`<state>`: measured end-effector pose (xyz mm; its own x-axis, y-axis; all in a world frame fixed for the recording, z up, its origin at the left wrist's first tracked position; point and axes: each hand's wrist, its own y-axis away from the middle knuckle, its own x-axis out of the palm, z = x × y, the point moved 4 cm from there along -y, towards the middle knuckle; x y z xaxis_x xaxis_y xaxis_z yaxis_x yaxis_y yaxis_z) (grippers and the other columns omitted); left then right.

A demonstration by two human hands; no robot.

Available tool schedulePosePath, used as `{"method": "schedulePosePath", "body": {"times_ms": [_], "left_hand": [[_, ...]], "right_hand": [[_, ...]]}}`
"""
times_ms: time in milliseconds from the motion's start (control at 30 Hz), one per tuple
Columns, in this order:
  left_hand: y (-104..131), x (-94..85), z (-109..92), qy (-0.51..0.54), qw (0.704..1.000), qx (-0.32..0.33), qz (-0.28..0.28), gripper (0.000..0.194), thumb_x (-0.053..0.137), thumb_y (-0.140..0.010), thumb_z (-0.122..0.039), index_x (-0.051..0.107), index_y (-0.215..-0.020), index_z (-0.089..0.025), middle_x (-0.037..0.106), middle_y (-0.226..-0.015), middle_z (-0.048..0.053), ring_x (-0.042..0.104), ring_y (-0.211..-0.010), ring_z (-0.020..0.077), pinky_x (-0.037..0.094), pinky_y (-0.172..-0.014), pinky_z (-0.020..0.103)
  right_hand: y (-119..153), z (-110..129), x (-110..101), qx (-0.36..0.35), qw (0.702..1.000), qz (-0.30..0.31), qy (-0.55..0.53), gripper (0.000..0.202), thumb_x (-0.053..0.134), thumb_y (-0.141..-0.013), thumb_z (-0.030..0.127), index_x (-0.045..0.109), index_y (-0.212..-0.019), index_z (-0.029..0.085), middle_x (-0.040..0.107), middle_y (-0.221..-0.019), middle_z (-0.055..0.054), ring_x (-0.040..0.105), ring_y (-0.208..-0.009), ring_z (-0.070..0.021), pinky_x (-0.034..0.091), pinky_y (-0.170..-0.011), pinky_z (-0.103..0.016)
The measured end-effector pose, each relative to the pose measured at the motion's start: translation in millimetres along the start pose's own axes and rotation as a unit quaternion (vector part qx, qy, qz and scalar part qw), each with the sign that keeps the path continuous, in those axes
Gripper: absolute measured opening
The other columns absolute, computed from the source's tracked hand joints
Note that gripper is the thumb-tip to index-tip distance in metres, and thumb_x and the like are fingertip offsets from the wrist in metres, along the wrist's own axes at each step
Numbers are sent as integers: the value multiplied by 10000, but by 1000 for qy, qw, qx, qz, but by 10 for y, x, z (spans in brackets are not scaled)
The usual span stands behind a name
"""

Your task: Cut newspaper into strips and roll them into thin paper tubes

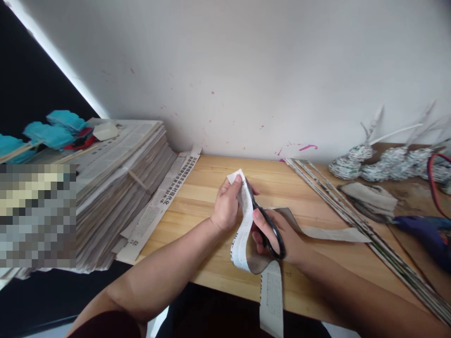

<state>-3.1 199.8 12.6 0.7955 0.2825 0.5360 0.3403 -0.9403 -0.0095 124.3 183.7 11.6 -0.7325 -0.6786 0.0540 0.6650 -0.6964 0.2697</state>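
My left hand (pixel 228 202) pinches the top end of a long newspaper strip (pixel 243 249), thumb on the front. The strip curls down past my hands, and its lower end hangs over the table's front edge. Black-handled scissors (pixel 268 230) are in my right hand (pixel 278 230), thumb and fingers at the handles. Their blades point up and away, right beside the strip near my left thumb; how far they are apart is hidden. Another paper strip (pixel 327 233) extends to the right behind my right hand.
A tall newspaper stack (pixel 130 188) stands left, with printed strips (pixel 165 197) beside it. Blue pieces (pixel 66 122) lie on top. Thin rolled paper sticks (pixel 345 211) run along the right. Beyond them are woven paper pieces (pixel 352 162) and a blue tool (pixel 426 234). A wall rises behind.
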Motion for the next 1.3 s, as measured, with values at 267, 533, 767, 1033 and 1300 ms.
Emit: {"method": "schedulePosePath", "body": {"times_ms": [267, 533, 767, 1033, 1300], "left_hand": [[-7, 2, -45, -39, 999, 8, 3, 341, 585, -907, -485, 597, -775, -170, 695, -672, 48, 571, -521, 120, 421, -525, 244], [-16, -16, -81, -111, 993, 17, 41, 336, 565, -906, -487, 601, -777, -178, 689, -673, 52, 572, -557, 140, 410, -562, 263], [6, 4, -97, -148, 986, 30, 66, 332, 599, -889, -484, 607, -766, -176, 604, -634, 18, 507, -560, 126, 372, -551, 255], [-1, -31, -150, -203, 975, 62, 69, 340, 540, -933, -461, 608, -750, -183, 597, -670, 30, 499, -594, 142, 380, -580, 273], [-18, -24, -185, -231, 962, 91, 109, 316, 608, -905, -458, 633, -728, -196, 544, -703, 22, 468, -659, 160, 371, -650, 286]], "right_hand": [[28, 51, 5, 19, 999, -35, 0, 668, 597, -693, 854, 476, -608, 203, 458, -464, 26, 423, -338, -91, 348, -341, -236], [5, 23, -32, -2, 1000, -18, -10, 572, 618, -810, 720, 488, -640, 190, 500, -515, 19, 492, -382, -99, 368, -376, -224], [4, 59, -51, -4, 1000, -27, -7, 661, 533, -751, 852, 490, -663, 198, 468, -506, 46, 475, -361, -86, 369, -364, -216], [25, 117, -41, 7, 999, -35, -10, 654, 616, -690, 843, 446, -667, 212, 457, -489, 58, 437, -346, -84, 355, -343, -222], [44, 209, -105, -37, 997, -31, 56, 659, 512, -806, 815, 541, -593, 192, 530, -472, -20, 484, -393, -126, 360, -401, -263]]}}
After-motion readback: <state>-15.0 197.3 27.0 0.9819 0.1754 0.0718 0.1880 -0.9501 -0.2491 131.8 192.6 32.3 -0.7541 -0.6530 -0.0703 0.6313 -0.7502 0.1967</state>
